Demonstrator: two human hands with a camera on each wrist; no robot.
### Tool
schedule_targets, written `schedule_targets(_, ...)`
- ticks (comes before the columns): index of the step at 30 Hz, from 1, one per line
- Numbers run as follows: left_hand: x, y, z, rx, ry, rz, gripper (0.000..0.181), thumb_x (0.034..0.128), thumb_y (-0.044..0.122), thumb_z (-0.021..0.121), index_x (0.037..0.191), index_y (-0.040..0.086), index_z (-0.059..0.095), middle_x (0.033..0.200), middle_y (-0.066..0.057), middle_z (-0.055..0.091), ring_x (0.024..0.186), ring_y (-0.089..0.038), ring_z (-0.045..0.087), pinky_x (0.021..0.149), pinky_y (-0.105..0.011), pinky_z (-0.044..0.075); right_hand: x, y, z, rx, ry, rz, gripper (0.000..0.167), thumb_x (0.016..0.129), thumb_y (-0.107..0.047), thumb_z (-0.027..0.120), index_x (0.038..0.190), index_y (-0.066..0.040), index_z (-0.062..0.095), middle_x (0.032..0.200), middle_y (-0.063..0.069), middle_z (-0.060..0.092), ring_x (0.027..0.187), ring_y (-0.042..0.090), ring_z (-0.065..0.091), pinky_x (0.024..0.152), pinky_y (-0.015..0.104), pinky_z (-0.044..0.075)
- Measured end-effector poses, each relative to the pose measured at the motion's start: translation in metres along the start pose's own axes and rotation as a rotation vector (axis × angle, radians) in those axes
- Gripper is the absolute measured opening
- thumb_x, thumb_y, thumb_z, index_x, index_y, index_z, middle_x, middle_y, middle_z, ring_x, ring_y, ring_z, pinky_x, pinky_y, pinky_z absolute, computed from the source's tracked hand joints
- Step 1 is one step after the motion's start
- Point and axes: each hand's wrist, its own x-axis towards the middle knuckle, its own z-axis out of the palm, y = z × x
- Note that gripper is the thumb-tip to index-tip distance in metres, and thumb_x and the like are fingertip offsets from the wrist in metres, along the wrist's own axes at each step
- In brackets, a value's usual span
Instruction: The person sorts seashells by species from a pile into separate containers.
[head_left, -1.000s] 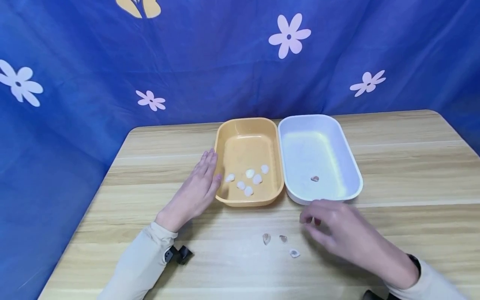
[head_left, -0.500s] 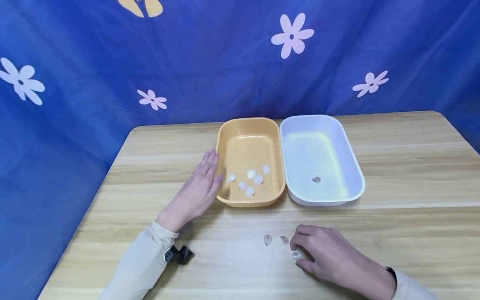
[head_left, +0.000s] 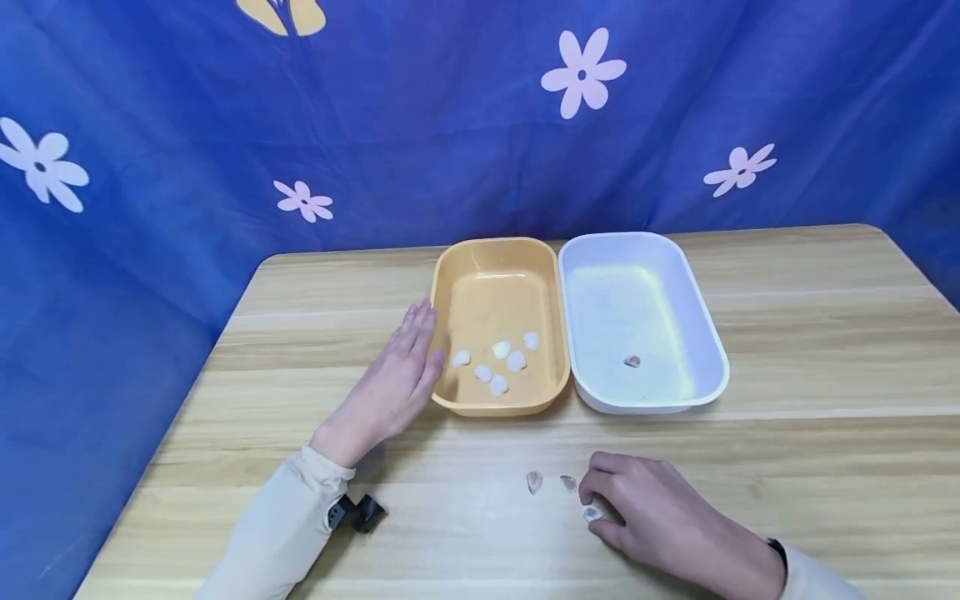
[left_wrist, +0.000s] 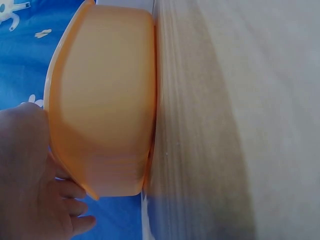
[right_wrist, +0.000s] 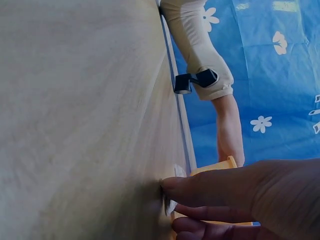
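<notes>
With straight fingers, my left hand (head_left: 382, 387) rests against the left rim of the orange tray (head_left: 500, 408); the left wrist view shows the thumb at the rim of this orange tray (left_wrist: 107, 100). Several small white shells (head_left: 500, 350) lie in its near half. On the table, my right hand (head_left: 660, 517) pinches a small pale shell (head_left: 591, 514) with a dark middle between thumb and fingers. The right wrist view shows that shell (right_wrist: 170, 206) partly hidden by the thumb. Left of this hand lie two brownish shells, a nearer one (head_left: 567, 482) and a farther one (head_left: 534, 482).
A white tray (head_left: 643, 406) stands right beside the orange one, with one brown shell (head_left: 632, 362) in it. Behind the wooden table (head_left: 322, 308) hangs a blue curtain (head_left: 450, 125) with flower prints. A small black camera (head_left: 367, 513) is worn on the left wrist.
My right hand has moved from the white tray's near edge down to the pale shell and taken hold of it. A dark thing that was at its fingertips is out of sight. The left hand stays put.
</notes>
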Motion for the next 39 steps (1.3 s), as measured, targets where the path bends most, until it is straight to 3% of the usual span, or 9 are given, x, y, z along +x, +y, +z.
schedule_targets(15, -0.002, -0.002, 0.003, -0.010, 0.000, -0.003, 0.060, 0.1064, 0.030, 0.025, 0.151, -0.007, 0.009, 0.159, -0.022, 0.005, 0.147, -0.033, 0.001, 0.119, -0.049, 0.011, 0.003, 0.004, 0.005, 0.054, 0.019, 0.001, 0.019, 0.074, -0.011, 0.077, 0.079, -0.021, 0.061, 0.077, -0.018, 0.050, 0.061, -0.004, 0.040, 0.051, 0.015, 0.037)
schedule_targets(39, 0.000, -0.002, 0.000, 0.008, 0.007, -0.004, 0.060, 0.1058, 0.025, 0.031, 0.151, -0.007, 0.010, 0.159, -0.022, 0.007, 0.147, -0.032, 0.002, 0.119, -0.050, 0.012, 0.007, 0.005, -0.012, 0.062, 0.111, -0.003, 0.018, 0.075, -0.010, 0.074, 0.079, -0.022, 0.061, 0.076, -0.018, 0.049, 0.062, -0.004, 0.041, 0.053, 0.014, 0.037)
